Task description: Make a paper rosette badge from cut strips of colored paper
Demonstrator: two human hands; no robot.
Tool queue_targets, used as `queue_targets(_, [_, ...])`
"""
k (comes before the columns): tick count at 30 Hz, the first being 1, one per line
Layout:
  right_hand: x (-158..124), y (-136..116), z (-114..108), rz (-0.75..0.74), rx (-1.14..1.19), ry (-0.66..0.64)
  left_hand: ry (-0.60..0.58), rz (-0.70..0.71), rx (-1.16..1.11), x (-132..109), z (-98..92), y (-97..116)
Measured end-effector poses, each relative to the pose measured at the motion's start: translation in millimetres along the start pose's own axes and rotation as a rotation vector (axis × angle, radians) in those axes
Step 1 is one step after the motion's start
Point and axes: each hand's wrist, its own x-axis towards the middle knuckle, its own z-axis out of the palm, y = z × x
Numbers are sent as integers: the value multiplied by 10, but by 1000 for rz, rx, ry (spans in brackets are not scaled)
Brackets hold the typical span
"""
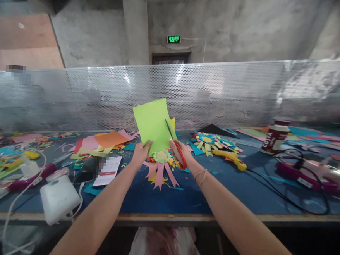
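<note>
My left hand (141, 153) is closed on the lower edge of a lime-green paper sheet (152, 122), holding it upright above the blue table (235, 190). My right hand (180, 151) grips red-handled scissors (177, 145), whose blades point up along the sheet's right edge. Just under both hands lies a paper rosette (160, 165) with a green and yellow centre and pink ribbon tails.
Coloured paper sheets (108, 139) lie left of the hands. A second paper rosette (208, 140) and a yellow glue gun (233, 158) lie to the right. A bottle (274, 137), black cables (287, 196) and a pink tool (306, 178) sit far right. A white box (58, 198) and phone (87, 170) are left. A perforated metal screen (219, 94) backs the table.
</note>
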Motion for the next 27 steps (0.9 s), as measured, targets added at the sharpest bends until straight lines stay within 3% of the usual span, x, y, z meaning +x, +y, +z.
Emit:
queue_targets(7, [-5,11,-28,13,117,-33,-57,30,51,0,-2,1])
queue_targets(21, [1,-8,-25,1,-80,80,-77,34,40,-3,12,13])
queue_targets(27, [-14,-24,-15,37,16,43,-105,37,25,-2,5,6])
